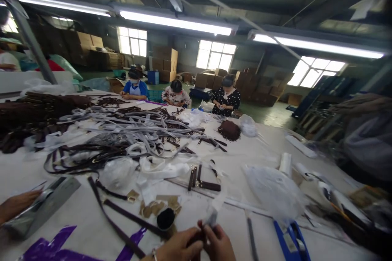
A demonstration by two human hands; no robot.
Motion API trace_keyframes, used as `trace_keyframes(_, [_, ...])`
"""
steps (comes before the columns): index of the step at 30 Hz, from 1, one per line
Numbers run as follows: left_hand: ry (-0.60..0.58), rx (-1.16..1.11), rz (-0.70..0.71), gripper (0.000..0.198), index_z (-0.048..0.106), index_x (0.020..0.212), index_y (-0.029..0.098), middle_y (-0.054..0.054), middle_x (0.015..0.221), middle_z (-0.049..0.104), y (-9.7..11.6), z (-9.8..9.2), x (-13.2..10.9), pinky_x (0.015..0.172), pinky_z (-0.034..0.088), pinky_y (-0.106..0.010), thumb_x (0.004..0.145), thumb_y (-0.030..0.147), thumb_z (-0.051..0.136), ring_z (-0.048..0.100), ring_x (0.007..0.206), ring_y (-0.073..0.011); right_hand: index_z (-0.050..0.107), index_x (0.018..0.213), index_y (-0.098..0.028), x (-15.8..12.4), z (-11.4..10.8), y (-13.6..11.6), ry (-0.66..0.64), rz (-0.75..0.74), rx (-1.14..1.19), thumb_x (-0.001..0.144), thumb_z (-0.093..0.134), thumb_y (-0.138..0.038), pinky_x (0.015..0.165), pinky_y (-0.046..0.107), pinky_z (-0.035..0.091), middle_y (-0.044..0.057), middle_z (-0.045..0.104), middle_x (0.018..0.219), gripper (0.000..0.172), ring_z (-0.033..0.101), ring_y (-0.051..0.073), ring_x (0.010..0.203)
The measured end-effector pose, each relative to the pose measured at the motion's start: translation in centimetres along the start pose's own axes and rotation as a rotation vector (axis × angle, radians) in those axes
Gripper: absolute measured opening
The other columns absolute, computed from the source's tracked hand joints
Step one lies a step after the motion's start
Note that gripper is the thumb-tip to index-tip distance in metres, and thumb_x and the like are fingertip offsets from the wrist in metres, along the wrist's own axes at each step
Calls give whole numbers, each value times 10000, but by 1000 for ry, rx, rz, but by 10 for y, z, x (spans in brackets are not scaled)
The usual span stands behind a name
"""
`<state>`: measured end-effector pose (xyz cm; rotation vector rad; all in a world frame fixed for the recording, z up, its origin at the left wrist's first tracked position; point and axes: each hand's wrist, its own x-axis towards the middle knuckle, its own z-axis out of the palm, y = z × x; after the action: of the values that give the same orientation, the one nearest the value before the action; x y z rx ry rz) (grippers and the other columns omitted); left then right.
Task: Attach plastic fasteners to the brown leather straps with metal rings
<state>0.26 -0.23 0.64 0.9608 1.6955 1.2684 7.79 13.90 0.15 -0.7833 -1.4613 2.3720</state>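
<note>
At the near edge of the tabletop (261,147), bottom centre, both hands meet over a small dark piece (200,231), mostly hidden by them, w/ a bit of pale see-thru wrap (211,217) sticking up. L hand (180,244), bracelet (154,254) at wrist: fingers together, pinched on the dark piece. R hand (219,244): thumb & fingers clamped on the wrap, tips close to the L ones.

Just beyond L hand: round black item (165,217), tan scraps (148,209) next to it. Long brown straps (130,215) run from mid-L down toward the same hand, purple plastic (50,248) nr bottom L. To R: thin dark strip (251,234), then blue tape dispenser (291,241); clear plastic bag (272,189) behind, white roll (285,164) by it. Straps w/ gold-coloured hardware (210,186) lie ahead, mid-tabletop; big tangle of grey-white strips (147,128) & brown straps further up L; brown bundle (229,130) R of that.

L edge: co-worker's hand (21,204) at a grey packet (55,202). Far side: 3 co-workers, in blue top (139,89), patterned top (177,97) & black dotted top (235,98). Cardboard boxes (170,65) in bkgd.
</note>
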Motion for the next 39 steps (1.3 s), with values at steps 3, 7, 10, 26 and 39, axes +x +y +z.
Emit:
trace_keyframes(3, [-20,-141,-66,385,489,966,140,9,656,518,11,0,-8,466,354,-180,852,501,416,427,515,-82,682,851,-187,-1,-11,-15,8,-21,213,632,776,-387,802,379,499,58,656,944,311,574,237,935])
trace_keyframes(7, [160,106,-12,323,486,738,141,25,570,489,18,1,-8,534,347,-190,888,416,410,421,525,-78,673,877,-153,-10,-11,-13,-103,57,169,727,716,-317,869,379,460,67,651,920,226,570,216,923])
trace_keyframes(10, [264,413,66,278,526,782,151,-14,676,576,20,3,-6,586,374,-212,900,370,404,522,621,-115,654,974,-148,-19,-8,-3,-174,124,126,769,676,-320,904,382,431,87,647,998,268,561,226,977])
trace_keyframes(26, [156,-89,-141,334,520,1011,122,12,629,553,14,4,7,391,361,-179,863,409,434,445,439,-78,657,1000,-190,-8,-14,-11,-129,146,341,735,695,-367,968,385,394,83,623,1133,321,456,243,1183])
trace_keyframes(39, [422,636,173,298,570,822,129,-59,705,584,14,7,1,634,421,-258,921,315,359,553,678,-151,580,906,-151,-22,-20,3,-84,169,-180,715,662,-517,698,327,490,75,662,834,420,630,203,749])
